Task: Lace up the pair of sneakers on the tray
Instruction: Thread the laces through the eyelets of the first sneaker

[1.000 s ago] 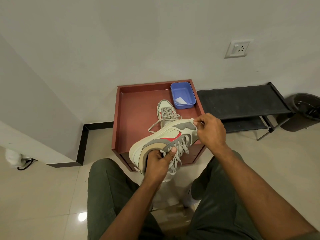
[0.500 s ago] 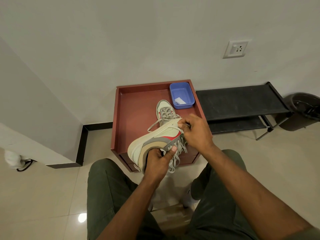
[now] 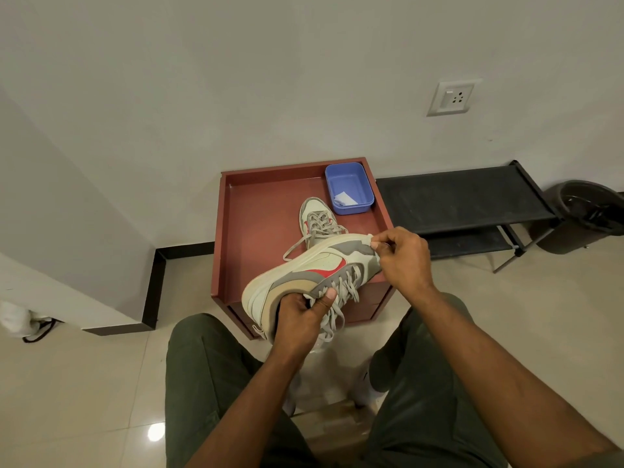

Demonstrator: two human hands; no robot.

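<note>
Nearest you, your left hand (image 3: 300,315) wraps its grip around the heel end of the cream, grey and red sneaker (image 3: 314,275), thumb pressed across the grey side panel beside the laces, holding the shoe tilted on its side above the near edge of the red-brown wooden tray (image 3: 256,211). Loose loops of grey flat lace (image 3: 332,320) hang from the eyelets just right of that thumb.

Keep the left hand firm so the shoe does not twist while you work. Draw the lace end out steadily with the right, and take up the slack row by row, so the crossings lie flat rather than bunched.

Just beyond, your right hand (image 3: 403,256) is at the toe end of the held sneaker, its grip pinched together on what looks like the lace tip near the shoe's front; the exact piece between the fingertips is too small to tell for sure.

Farther back, the second cream and grey sneaker (image 3: 319,221) rests on the tray floor, laced, one lace end trailing left. Behind it, in the tray's far right corner, sits a small blue plastic tub (image 3: 349,187).
</note>
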